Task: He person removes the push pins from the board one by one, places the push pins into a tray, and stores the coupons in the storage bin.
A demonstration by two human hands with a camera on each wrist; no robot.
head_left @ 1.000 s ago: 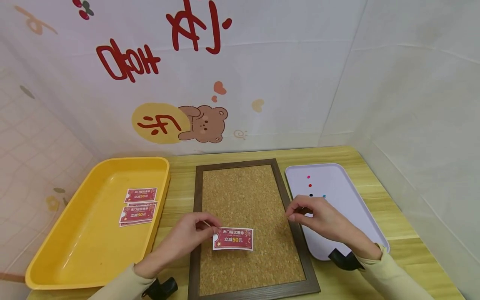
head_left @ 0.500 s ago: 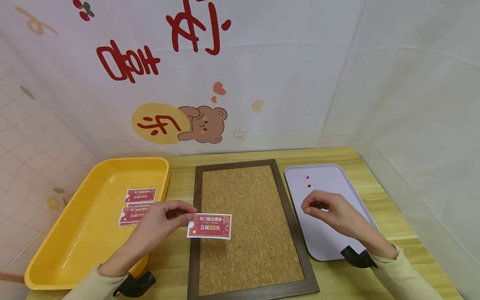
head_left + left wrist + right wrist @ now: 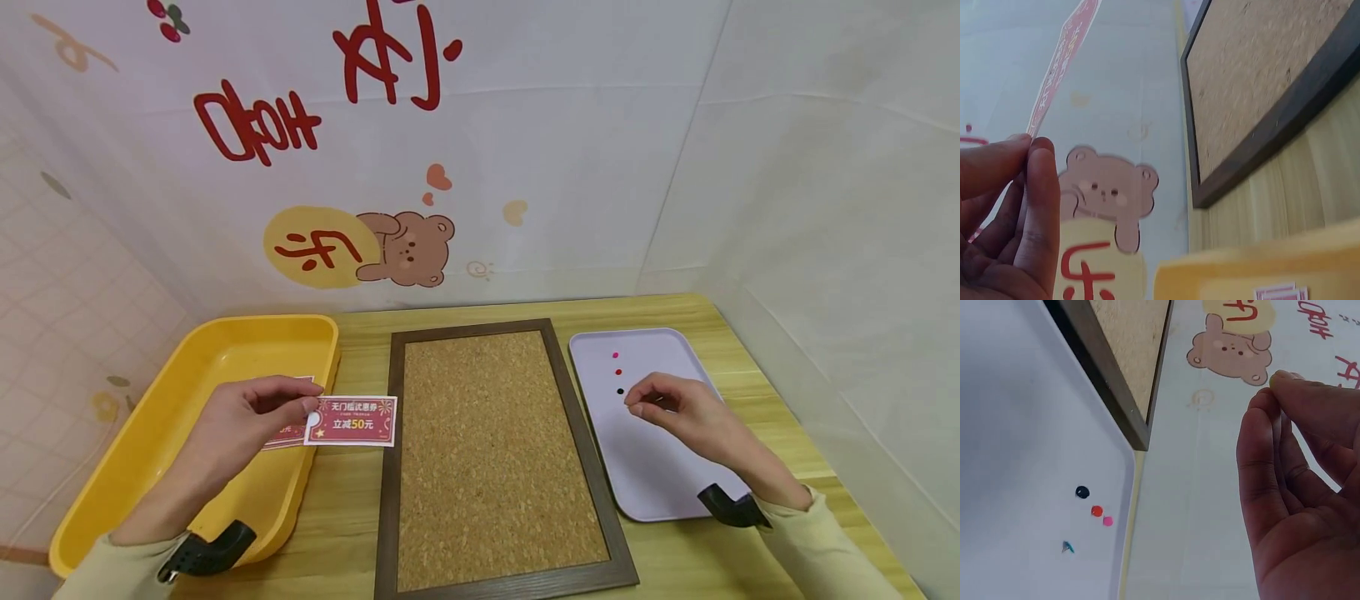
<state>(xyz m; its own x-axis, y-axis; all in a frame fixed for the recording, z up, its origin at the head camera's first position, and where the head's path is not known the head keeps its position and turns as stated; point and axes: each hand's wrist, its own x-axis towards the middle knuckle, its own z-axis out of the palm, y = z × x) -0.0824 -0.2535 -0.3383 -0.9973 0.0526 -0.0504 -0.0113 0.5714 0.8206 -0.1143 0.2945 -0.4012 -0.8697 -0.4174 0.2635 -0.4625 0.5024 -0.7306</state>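
Note:
My left hand [image 3: 240, 425] pinches a red-and-white paper coupon [image 3: 351, 421] by its left end, between thumb and index finger. The hand hangs over the yellow tray, and the coupon reaches past the tray's right wall toward the framed corkboard [image 3: 495, 467]. My right hand [image 3: 690, 412] is above the lilac tray [image 3: 660, 492], thumb and fingertips pressed together. A tiny yellow-green bit of a thumbtack [image 3: 1273, 380] shows at those fingertips; the rest is hidden. Below lie a black thumbtack [image 3: 1082, 492], a red thumbtack [image 3: 1097, 511], a pink one and a teal one.
The yellow tray [image 3: 127, 508] stands at the left, with more coupons [image 3: 287, 438] in it partly behind my left hand. The corkboard's dark wooden frame [image 3: 386, 500] lies between the two trays on the wooden table [image 3: 345, 500]. Printed cloth walls [image 3: 570, 183] enclose the back and sides.
My left hand has carried the coupon from above the corkboard leftward to the yellow tray's right edge. My right hand has moved from the board's right edge to over the lilac tray.

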